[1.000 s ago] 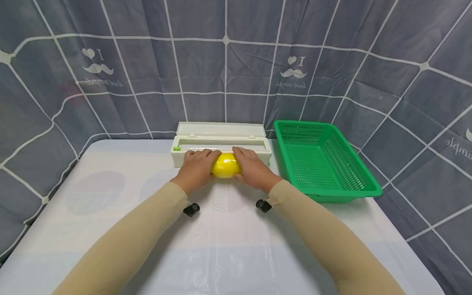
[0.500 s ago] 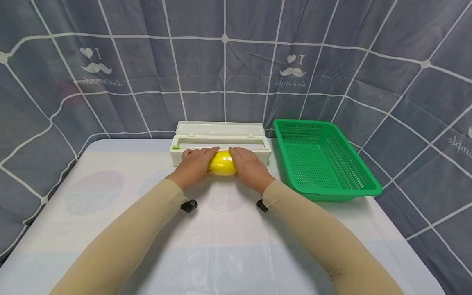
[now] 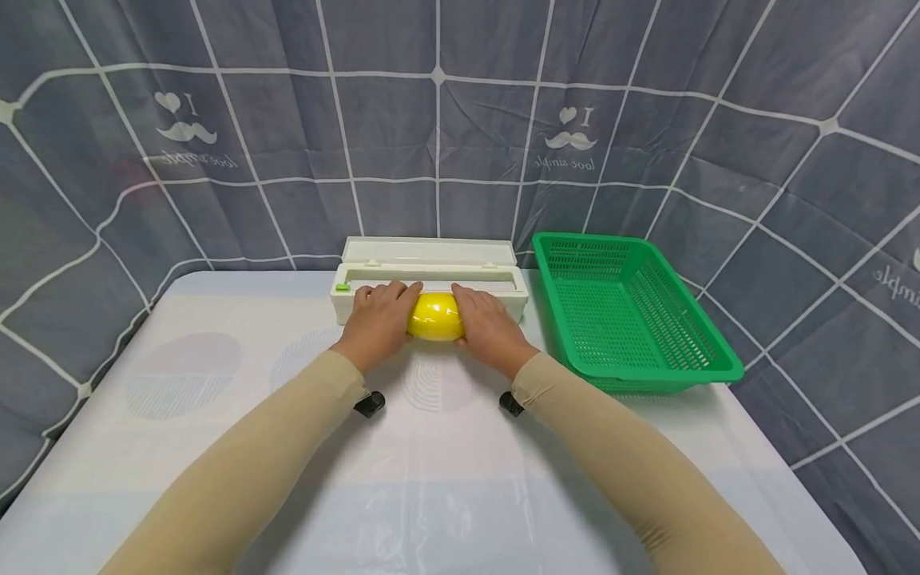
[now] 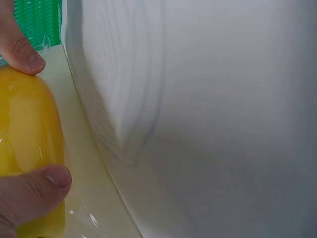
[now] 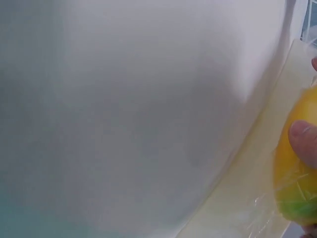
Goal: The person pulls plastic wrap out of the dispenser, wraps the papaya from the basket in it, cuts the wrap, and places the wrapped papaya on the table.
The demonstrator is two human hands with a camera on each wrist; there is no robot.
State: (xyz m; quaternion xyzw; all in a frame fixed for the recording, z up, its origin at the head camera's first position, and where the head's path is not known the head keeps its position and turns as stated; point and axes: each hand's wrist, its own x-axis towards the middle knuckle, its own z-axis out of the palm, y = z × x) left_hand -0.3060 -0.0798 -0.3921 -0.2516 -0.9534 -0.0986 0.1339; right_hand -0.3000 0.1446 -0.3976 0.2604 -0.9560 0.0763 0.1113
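Left grip point(image 3: 378, 323) and right grip point(image 3: 492, 326) pinching 1 film-wrapped yellow object point(image 3: 435, 317), white box point(image 3: 431, 270) behind

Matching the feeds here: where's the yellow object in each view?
Head: the yellow object is near the centre, between the left hand and right hand.
Left wrist: yellow object at the left edge, middle to bottom, cut off by the frame.
Right wrist: yellow object at the right edge, mostly lower half, also cut off.
Shared landmark: the white box, a pale strip beside it in both wrist views.
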